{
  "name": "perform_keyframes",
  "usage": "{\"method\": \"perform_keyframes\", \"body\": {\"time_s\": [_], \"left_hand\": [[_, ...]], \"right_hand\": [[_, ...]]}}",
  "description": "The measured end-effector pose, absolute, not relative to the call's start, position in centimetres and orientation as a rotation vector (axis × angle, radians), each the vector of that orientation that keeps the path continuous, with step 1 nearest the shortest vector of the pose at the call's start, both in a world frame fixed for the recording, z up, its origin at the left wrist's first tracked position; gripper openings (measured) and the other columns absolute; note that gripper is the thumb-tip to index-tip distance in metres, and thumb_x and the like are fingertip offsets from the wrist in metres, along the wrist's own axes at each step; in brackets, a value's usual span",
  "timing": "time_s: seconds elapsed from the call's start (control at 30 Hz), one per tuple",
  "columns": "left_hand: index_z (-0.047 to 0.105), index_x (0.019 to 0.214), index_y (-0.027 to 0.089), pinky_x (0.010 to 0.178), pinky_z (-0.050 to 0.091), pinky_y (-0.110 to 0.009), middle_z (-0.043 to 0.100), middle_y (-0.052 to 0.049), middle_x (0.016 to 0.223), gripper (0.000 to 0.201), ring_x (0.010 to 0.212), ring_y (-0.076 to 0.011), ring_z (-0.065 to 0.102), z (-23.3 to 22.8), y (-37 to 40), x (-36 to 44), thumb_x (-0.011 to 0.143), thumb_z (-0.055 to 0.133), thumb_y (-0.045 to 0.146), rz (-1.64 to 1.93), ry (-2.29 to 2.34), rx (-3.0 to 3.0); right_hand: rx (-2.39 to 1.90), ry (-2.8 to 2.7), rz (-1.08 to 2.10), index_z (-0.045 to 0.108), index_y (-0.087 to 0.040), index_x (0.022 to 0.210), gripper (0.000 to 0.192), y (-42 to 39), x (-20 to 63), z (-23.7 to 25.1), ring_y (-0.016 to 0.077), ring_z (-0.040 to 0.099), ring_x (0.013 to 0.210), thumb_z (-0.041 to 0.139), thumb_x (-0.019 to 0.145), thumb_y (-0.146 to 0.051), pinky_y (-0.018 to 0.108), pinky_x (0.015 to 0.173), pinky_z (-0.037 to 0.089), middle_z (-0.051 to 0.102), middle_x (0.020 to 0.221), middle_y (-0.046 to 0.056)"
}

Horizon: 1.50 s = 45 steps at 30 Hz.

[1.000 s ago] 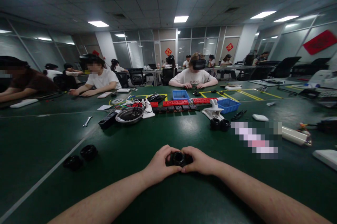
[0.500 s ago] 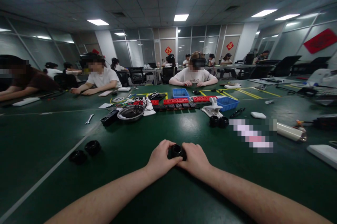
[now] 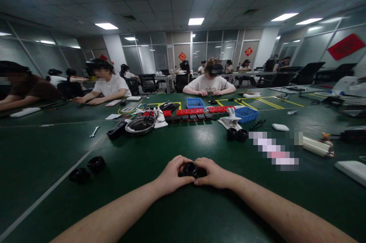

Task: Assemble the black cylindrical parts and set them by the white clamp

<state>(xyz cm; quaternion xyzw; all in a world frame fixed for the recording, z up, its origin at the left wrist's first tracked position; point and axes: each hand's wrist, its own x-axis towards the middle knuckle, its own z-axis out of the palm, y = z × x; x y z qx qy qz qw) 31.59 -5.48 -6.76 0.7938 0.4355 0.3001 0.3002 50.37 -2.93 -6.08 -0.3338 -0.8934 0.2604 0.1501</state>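
Note:
A small black cylindrical part (image 3: 191, 168), like a lens with a round opening facing up, sits between both my hands just above the green table (image 3: 160, 216). My left hand (image 3: 171, 176) wraps its left side with fingers curled over the top. My right hand (image 3: 215, 173) grips its right side. Both forearms rest toward the near table edge.
Two black round caps (image 3: 87, 169) lie at left. Two more black cylinders (image 3: 237, 134) stand ahead right, by a white clamp (image 3: 228, 121) and blue bins (image 3: 246, 113). A metal bowl (image 3: 140, 125), red strips, a wrench and a white tube (image 3: 316, 146) lie around. Other people sit across.
My hands and the black part stay together, with only slight shifts; the part seems turned a little between my fingers. The view wobbled slightly.

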Motion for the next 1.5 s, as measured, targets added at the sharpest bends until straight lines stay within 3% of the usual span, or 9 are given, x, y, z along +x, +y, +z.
{"method": "perform_keyframes", "body": {"time_s": [0.27,0.57,0.83,1.0,1.17,1.5], "left_hand": [[0.053,0.094,0.019,0.055,0.033,-0.021,0.045,0.001,0.079,0.036,0.064,-0.0119,0.041,-6.4,-5.5,31.5,0.064,0.065,0.034,0.776,1.165,2.123],[0.054,0.090,0.019,0.054,0.033,-0.021,0.044,0.001,0.077,0.035,0.064,-0.0125,0.041,-6.0,-6.0,31.8,0.062,0.066,0.036,0.747,1.222,2.127],[0.053,0.084,0.019,0.057,0.035,-0.023,0.049,0.001,0.079,0.026,0.066,-0.0139,0.045,-5.6,-7.3,32.9,0.062,0.063,0.027,0.844,1.447,2.088],[0.053,0.084,0.018,0.056,0.036,-0.023,0.047,0.001,0.077,0.027,0.065,-0.0137,0.044,-5.9,-7.0,32.6,0.061,0.064,0.028,0.857,1.426,2.118],[0.052,0.086,0.018,0.056,0.036,-0.022,0.045,0.001,0.078,0.030,0.066,-0.0130,0.043,-6.4,-6.1,31.8,0.062,0.065,0.031,0.830,1.222,2.143],[0.050,0.100,0.021,0.059,0.037,-0.023,0.044,0.000,0.082,0.039,0.069,-0.0136,0.043,-6.1,-6.2,31.5,0.065,0.064,0.032,0.775,1.187,2.142]], "right_hand": [[-0.949,-2.554,0.753,0.057,-0.017,0.087,0.032,-2.6,50.3,-6.5,0.0176,0.048,0.081,0.066,0.062,-0.035,0.027,0.071,0.035,0.055,0.084,0.002],[-1.120,-2.476,0.712,0.053,-0.016,0.072,0.034,-3.0,49.9,-6.5,0.0132,0.044,0.067,0.069,0.054,-0.040,0.021,0.056,0.030,0.050,0.070,-0.002],[-1.429,-2.339,0.381,0.046,-0.017,0.069,0.029,-4.7,48.4,-7.4,0.0140,0.045,0.066,0.064,0.055,-0.034,0.024,0.055,0.028,0.051,0.072,0.000],[-1.412,-2.391,0.215,0.049,-0.016,0.073,0.034,-5.6,48.1,-7.0,0.0193,0.047,0.073,0.061,0.059,-0.045,0.030,0.064,0.031,0.053,0.077,0.004],[-1.086,-2.453,0.530,0.051,-0.018,0.096,0.047,-4.6,49.0,-6.8,0.0197,0.048,0.082,0.065,0.058,-0.043,0.030,0.069,0.035,0.055,0.089,0.004],[-0.846,-2.520,0.919,0.055,-0.016,0.093,0.031,-3.1,50.3,-6.2,0.0156,0.049,0.075,0.063,0.066,-0.028,0.025,0.066,0.038,0.054,0.084,0.002]]}}
